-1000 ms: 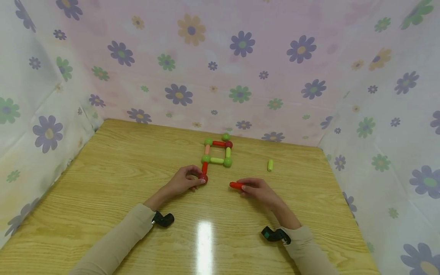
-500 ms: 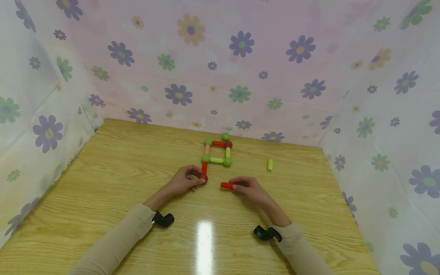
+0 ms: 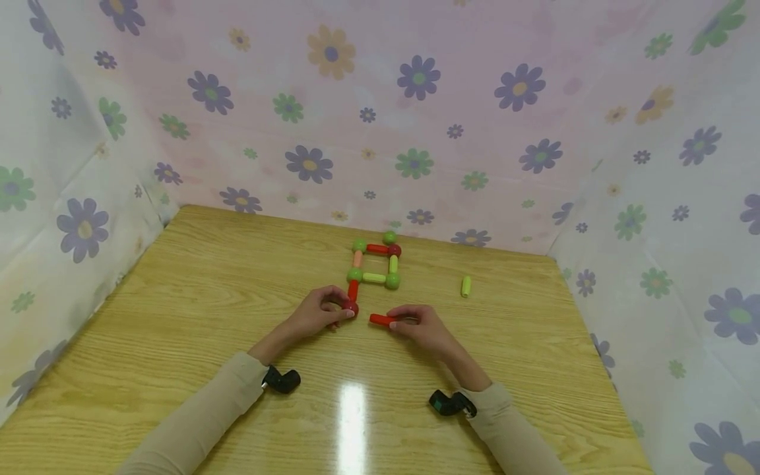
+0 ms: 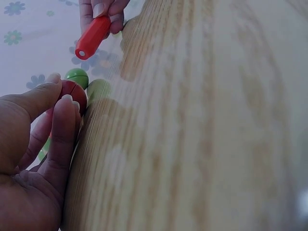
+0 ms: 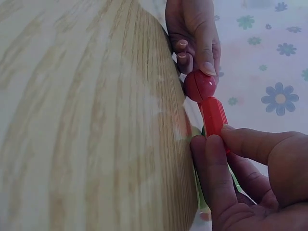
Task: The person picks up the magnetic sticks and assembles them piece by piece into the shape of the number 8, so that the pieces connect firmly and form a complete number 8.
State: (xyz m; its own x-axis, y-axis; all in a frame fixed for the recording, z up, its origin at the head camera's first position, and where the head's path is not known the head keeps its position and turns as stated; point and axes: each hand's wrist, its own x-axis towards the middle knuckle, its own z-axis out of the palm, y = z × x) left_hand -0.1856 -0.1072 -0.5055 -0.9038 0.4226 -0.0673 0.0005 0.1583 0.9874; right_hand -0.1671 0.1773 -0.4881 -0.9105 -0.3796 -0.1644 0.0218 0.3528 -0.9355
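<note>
My left hand (image 3: 315,314) pinches a red ball (image 3: 352,309) between thumb and fingertips. That ball sits at the near end of a red rod (image 3: 353,290), which joins a green ball (image 3: 355,275) at the corner of a square of balls and rods. In my right hand (image 3: 424,328) a second red rod (image 3: 380,320) is pinched by thumb and fingers, its free end pointing left at the red ball. A small gap parts the two in the head view. A pale dot marks the end of this held rod (image 4: 91,38) in the left wrist view.
A loose yellow-green rod (image 3: 466,286) lies on the wooden table (image 3: 237,264) to the right. Behind the square, a green ball (image 3: 389,237) sits beside the dark red corner ball (image 3: 394,251). Flowered cloth (image 3: 368,132) hangs around the table's back and sides.
My right hand has moved left with the red rod, bringing its end closer to the red ball. My left hand has stayed still on the ball.
</note>
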